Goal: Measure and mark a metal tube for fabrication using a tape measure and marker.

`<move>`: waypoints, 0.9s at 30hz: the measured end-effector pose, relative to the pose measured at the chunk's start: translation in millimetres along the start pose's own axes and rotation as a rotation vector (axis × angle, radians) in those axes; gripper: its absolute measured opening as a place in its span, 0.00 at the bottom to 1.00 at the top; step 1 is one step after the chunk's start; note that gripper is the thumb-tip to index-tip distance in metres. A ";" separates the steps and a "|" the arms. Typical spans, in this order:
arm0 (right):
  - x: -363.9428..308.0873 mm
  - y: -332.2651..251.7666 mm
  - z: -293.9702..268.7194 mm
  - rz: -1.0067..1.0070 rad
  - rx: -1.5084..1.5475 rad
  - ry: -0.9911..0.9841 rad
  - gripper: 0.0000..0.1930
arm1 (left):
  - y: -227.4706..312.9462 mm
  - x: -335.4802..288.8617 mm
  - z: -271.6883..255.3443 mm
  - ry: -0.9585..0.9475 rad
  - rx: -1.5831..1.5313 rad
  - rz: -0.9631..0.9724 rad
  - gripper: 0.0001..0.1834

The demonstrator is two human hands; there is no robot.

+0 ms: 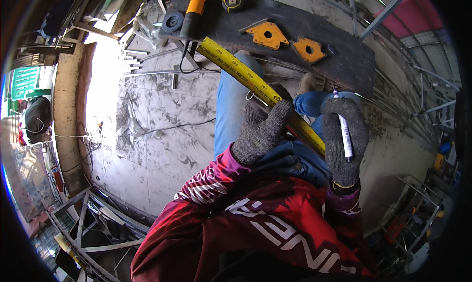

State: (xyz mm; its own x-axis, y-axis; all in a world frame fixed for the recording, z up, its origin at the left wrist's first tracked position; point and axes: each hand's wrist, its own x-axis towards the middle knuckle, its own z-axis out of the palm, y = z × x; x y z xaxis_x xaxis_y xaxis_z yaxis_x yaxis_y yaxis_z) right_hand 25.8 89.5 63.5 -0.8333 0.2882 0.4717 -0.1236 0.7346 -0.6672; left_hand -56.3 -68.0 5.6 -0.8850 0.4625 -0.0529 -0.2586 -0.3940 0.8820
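Observation:
My left hand (262, 132), in a grey knit glove, is closed around a yellow tape measure blade (236, 67). The blade slants across my lap from upper left to lower right, its marked side up. Along its underside shows part of a dark, narrow bar (310, 147), mostly hidden by blade and glove. A small silver ring-like piece (250, 95) sits by the left fingertips. My right hand (337, 147), gloved too, holds a white marker (345, 135) lengthwise over its fingers, to the right of the blade and above my thigh.
Ahead stands a dark bench (314, 29). On it lie an orange-and-black angle grinder (195, 9), a grinding disc (172, 22), a rolled tape measure (232, 3) and two orange magnetic welding squares (268, 35). A cable (162, 129) crosses the floor; metal frames (81, 223) stand around.

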 end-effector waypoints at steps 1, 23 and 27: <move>-2.4 2.2 -3.1 0.079 0.094 -0.097 0.12 | -1.1 0.5 0.0 0.000 0.001 0.005 0.11; 24.0 15.0 -62.8 0.442 0.509 0.278 0.08 | 126.2 108.3 40.7 -0.380 -0.098 0.266 0.26; 19.4 18.1 -71.2 0.337 0.485 0.271 0.09 | 166.2 141.7 43.7 -0.559 -0.176 0.411 0.18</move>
State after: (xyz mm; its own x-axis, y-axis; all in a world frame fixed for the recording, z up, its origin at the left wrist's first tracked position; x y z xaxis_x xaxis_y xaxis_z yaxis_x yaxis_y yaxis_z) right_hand 45.8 152.1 101.6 -0.7109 0.6463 0.2773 -0.1609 0.2343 -0.9587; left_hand -207.8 -33.3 165.1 -0.6055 0.5685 0.5570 -0.0472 -0.7243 0.6879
